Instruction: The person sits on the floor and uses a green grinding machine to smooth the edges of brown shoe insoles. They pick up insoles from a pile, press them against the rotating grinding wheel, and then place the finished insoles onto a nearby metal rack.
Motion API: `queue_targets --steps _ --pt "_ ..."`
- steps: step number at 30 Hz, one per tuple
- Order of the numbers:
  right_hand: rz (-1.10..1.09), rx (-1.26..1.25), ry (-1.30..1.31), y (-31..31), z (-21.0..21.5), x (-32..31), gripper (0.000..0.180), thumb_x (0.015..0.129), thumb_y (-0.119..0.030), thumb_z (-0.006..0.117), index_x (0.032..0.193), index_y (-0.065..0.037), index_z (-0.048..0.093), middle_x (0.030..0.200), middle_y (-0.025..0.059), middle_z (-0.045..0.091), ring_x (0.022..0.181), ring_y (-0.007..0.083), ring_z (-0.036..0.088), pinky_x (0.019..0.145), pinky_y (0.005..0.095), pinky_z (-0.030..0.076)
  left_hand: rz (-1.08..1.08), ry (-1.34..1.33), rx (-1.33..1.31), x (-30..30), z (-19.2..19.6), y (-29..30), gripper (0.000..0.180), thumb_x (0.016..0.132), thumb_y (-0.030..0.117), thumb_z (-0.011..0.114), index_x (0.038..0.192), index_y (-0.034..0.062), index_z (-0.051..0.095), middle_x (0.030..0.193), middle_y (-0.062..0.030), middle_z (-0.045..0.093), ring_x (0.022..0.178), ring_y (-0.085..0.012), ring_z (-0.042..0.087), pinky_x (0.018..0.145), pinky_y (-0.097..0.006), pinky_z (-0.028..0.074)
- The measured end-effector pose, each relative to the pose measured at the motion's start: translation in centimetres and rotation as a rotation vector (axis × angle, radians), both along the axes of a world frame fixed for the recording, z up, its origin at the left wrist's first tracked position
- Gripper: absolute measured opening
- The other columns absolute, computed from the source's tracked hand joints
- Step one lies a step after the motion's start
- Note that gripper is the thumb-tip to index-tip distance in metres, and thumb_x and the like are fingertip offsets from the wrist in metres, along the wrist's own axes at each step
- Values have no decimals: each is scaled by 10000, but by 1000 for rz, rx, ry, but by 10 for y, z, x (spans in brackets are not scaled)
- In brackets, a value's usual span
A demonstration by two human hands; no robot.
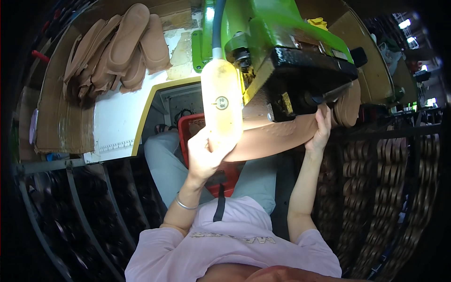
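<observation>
- Grip: your right hand (321, 129) closes on the right end of the brown sole (277, 138), fingers pointing up and away from you, thumb side nearest the left hand.
- Your left hand (203, 157) is folded round the lower end of a glare-washed oval piece, seemingly a pale sole (221, 94), at the brown sole's left end; glare hides whether it grips both.
- Supporting the brown sole from its ends probably keeps it steady and leaves its middle free beneath the black machine head (310, 70).
- Both your forearms reach up and forward from bent elbows, the right one steeper, the left wrist angled inward.
- Above the left hand, a grey lamp tube (217, 28) drops close to the pale sole, presumably to light it.
- Below the grip, a red basket (184, 124) sits between your legs (164, 157), perhaps placed to catch pieces.
- Just beyond your right fingers stand more soles (348, 108).
- Well left of the grip, a pile of soles (128, 40) leans in a cardboard box (61, 127), apparently within your left arm's reach.
</observation>
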State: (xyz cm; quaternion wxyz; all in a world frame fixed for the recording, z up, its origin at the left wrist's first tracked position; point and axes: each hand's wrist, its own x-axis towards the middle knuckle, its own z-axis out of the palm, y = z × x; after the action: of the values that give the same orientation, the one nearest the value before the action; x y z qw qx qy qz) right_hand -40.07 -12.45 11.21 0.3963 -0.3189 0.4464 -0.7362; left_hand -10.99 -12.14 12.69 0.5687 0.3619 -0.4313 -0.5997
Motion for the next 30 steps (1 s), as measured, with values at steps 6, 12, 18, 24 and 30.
queue_targets --steps 6,12,18,24,30 --pt "69 -20 -31 -6 -8 51 272 909 -96 552 1161 -20 483 1072 85 573 991 170 555 892 303 452 51 -157 12 60 -7 5 353 757 16 708 1084 -72 611 988 -100 663 894 -140 624 808 -266 494" --pt "127 33 18 6 -22 94 283 881 -59 566 1145 -25 469 1049 56 563 968 126 529 881 276 425 137 -48 164 110 -31 25 416 778 34 687 1161 -57 555 1059 -102 627 978 -151 592 897 -280 452" --pt "207 -23 160 7 -15 130 298 828 -22 634 1108 2 536 1061 69 600 993 142 554 914 286 420 183 143 339 130 -77 72 450 823 65 706 1212 -8 491 1123 -92 592 1056 -172 566 951 -309 439" --pt "411 1 319 -1 -10 127 248 818 -30 676 1032 8 556 1027 106 626 953 155 591 845 281 463 -617 -264 241 108 -90 46 538 776 69 745 1248 -30 509 1147 -90 617 1057 -146 572 935 -310 455" --pt "142 -1 371 13 -17 122 343 835 -81 671 1098 42 489 1079 164 603 975 173 597 815 283 488 -182 -388 -152 -12 -12 -10 335 846 119 674 1137 -27 598 975 -86 656 894 -129 595 811 -269 474"
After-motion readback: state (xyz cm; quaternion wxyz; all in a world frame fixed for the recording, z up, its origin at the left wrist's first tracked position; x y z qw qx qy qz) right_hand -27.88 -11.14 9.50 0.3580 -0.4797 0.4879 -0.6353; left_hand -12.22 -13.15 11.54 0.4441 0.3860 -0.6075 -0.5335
